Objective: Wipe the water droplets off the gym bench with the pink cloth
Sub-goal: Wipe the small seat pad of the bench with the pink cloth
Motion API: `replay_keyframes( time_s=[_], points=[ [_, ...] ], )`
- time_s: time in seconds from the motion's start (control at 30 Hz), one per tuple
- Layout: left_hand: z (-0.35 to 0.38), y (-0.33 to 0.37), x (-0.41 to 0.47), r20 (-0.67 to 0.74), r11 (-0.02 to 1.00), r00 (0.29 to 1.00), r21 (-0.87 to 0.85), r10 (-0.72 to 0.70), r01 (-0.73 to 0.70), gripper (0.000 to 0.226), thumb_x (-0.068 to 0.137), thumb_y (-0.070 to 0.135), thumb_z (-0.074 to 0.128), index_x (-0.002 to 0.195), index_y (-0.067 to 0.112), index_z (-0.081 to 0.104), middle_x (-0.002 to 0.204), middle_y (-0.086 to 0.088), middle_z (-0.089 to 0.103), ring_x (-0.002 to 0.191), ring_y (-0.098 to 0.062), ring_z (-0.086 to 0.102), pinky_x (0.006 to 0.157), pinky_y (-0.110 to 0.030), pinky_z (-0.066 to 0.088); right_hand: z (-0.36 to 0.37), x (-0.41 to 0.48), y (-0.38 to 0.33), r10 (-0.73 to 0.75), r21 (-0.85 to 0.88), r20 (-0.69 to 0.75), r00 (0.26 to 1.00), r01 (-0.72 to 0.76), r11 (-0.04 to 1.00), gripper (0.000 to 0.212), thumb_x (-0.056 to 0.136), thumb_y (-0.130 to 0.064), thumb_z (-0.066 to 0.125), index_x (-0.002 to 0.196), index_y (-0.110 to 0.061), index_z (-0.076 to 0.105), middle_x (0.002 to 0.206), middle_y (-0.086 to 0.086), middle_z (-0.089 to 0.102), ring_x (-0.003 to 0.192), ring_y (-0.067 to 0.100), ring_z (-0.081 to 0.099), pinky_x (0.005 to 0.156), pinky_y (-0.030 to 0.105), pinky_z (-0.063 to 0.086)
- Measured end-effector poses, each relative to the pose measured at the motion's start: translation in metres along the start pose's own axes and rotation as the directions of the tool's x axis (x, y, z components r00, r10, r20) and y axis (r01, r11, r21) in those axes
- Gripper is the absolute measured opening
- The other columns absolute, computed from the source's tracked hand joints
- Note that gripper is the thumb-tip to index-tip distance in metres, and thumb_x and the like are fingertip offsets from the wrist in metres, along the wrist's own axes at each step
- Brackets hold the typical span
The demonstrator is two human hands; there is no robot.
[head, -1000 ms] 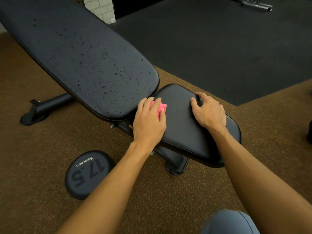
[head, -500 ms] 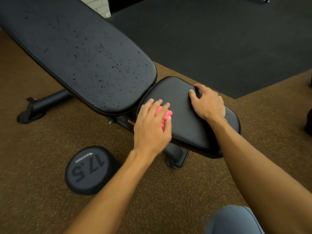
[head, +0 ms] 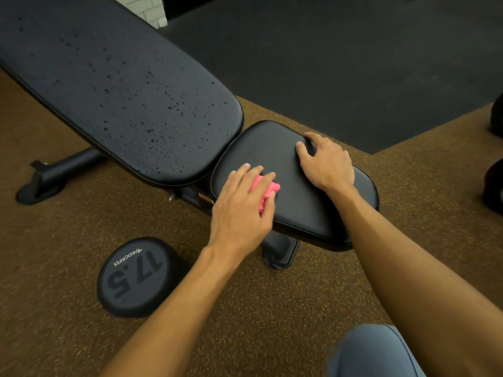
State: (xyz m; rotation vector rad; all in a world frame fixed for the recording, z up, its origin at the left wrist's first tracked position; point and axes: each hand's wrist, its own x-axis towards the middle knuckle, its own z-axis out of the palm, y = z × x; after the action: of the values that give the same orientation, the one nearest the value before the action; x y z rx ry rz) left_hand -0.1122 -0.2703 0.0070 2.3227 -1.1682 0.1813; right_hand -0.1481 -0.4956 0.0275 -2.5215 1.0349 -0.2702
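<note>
The black gym bench has a long back pad dotted with water droplets and a smaller seat pad that looks dry. My left hand lies palm down on the seat pad's near left part. It presses the bunched pink cloth onto the pad, with the thumb curled against the cloth. Most of the cloth is hidden under the hand. My right hand rests flat on the seat pad's far edge with nothing in it.
A round black 17.5 dumbbell head sits on the brown floor near left of the seat. The bench's foot bar sticks out at left and its post stands under the seat. Dark objects stand at the right edge. My knee shows at the bottom.
My left hand has slid the pink cloth from the gap by the back pad toward me across the seat pad. My right hand has stayed in place.
</note>
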Motion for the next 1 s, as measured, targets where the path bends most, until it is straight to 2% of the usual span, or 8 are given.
replay_keyframes(
  time_s=[0.1, 0.2, 0.27, 0.4, 0.47, 0.57, 0.73, 1.0],
  points=[
    [-0.007, -0.024, 0.015, -0.007, 0.996, 0.996, 0.013, -0.092, 0.092, 0.047, 0.110, 0.040, 0.047, 0.152, 0.021, 0.057, 0.158, -0.003, 0.053, 0.152, -0.020, 0.038, 0.125, -0.040, 0.035, 0.001, 0.001, 0.002, -0.006, -0.005, 0.008, 1.000, 0.006, 1.000, 0.056, 0.107, -0.057, 0.039, 0.155, -0.031, 0.052, 0.147, 0.006, 0.064, 0.136, 0.032, 0.057, 0.119, 0.052, 0.038],
    [-0.011, -0.031, 0.035, -0.023, 0.976, 0.976, 0.015, -0.217, 0.217, 0.052, 0.109, 0.037, 0.047, 0.157, 0.017, 0.048, 0.160, -0.006, 0.050, 0.154, -0.025, 0.037, 0.125, -0.046, 0.036, 0.002, 0.003, 0.004, -0.022, -0.019, 0.035, 0.999, 0.022, 1.000, 0.057, 0.108, -0.056, 0.037, 0.158, -0.030, 0.049, 0.150, 0.007, 0.061, 0.139, 0.033, 0.054, 0.120, 0.053, 0.035],
    [-0.008, -0.019, 0.038, -0.036, 0.971, 0.970, -0.009, -0.241, 0.241, 0.050, 0.108, 0.033, 0.051, 0.154, 0.014, 0.047, 0.159, -0.010, 0.051, 0.155, -0.028, 0.037, 0.126, -0.048, 0.034, 0.001, 0.004, 0.008, -0.049, -0.019, 0.067, 0.997, 0.051, 0.999, 0.057, 0.110, -0.054, 0.037, 0.161, -0.029, 0.044, 0.152, 0.009, 0.058, 0.141, 0.033, 0.051, 0.121, 0.052, 0.033],
    [0.003, 0.005, 0.020, -0.034, 0.993, 0.993, -0.003, -0.114, 0.114, 0.038, 0.110, 0.032, 0.052, 0.142, 0.014, 0.061, 0.160, -0.009, 0.052, 0.158, -0.027, 0.034, 0.130, -0.049, 0.027, -0.015, 0.003, 0.026, -0.125, 0.004, 0.145, 0.981, 0.126, 0.992, 0.057, 0.111, -0.052, 0.044, 0.162, -0.028, 0.043, 0.150, 0.009, 0.058, 0.142, 0.033, 0.050, 0.120, 0.048, 0.037],
    [0.004, 0.003, 0.011, -0.030, 0.998, 0.998, -0.027, -0.050, 0.050, 0.039, 0.111, 0.034, 0.052, 0.144, 0.017, 0.062, 0.162, -0.006, 0.050, 0.160, -0.024, 0.031, 0.130, -0.048, 0.026, -0.024, 0.000, 0.043, -0.131, -0.053, 0.169, 0.977, 0.141, 0.989, 0.057, 0.109, -0.058, 0.042, 0.160, -0.033, 0.044, 0.150, 0.007, 0.061, 0.141, 0.034, 0.053, 0.120, 0.053, 0.038],
    [-0.003, -0.012, 0.009, -0.007, 0.998, 0.998, -0.036, -0.058, 0.057, 0.044, 0.112, 0.044, 0.049, 0.150, 0.025, 0.060, 0.167, -0.003, 0.043, 0.161, -0.019, 0.027, 0.132, -0.044, 0.023, -0.036, -0.011, 0.068, -0.061, -0.062, 0.162, 0.985, 0.071, 0.996, 0.060, 0.106, -0.069, 0.037, 0.156, -0.037, 0.050, 0.144, 0.004, 0.067, 0.136, 0.033, 0.059, 0.113, 0.055, 0.046],
    [0.001, -0.006, 0.042, -0.002, 0.981, 0.981, -0.009, -0.194, 0.194, 0.045, 0.112, 0.042, 0.046, 0.153, 0.028, 0.057, 0.167, -0.001, 0.043, 0.161, -0.019, 0.024, 0.122, -0.043, 0.037, -0.035, -0.023, 0.082, 0.053, 0.086, 0.108, 0.993, -0.062, 0.994, 0.059, 0.103, -0.075, 0.039, 0.147, -0.042, 0.059, 0.141, -0.001, 0.070, 0.132, 0.029, 0.062, 0.108, 0.049, 0.051],
    [0.015, 0.043, -0.004, 0.065, 0.998, 0.998, -0.067, 0.021, -0.017, 0.044, 0.112, 0.040, 0.050, 0.154, 0.029, 0.057, 0.166, 0.002, 0.045, 0.161, -0.017, 0.027, 0.128, -0.042, 0.034, -0.027, -0.017, 0.090, 0.095, 0.164, 0.028, 0.995, -0.098, 0.982, 0.062, 0.098, -0.080, 0.043, 0.130, -0.037, 0.074, 0.123, -0.003, 0.077, 0.114, 0.023, 0.069, 0.098, 0.042, 0.055]
  ],
)
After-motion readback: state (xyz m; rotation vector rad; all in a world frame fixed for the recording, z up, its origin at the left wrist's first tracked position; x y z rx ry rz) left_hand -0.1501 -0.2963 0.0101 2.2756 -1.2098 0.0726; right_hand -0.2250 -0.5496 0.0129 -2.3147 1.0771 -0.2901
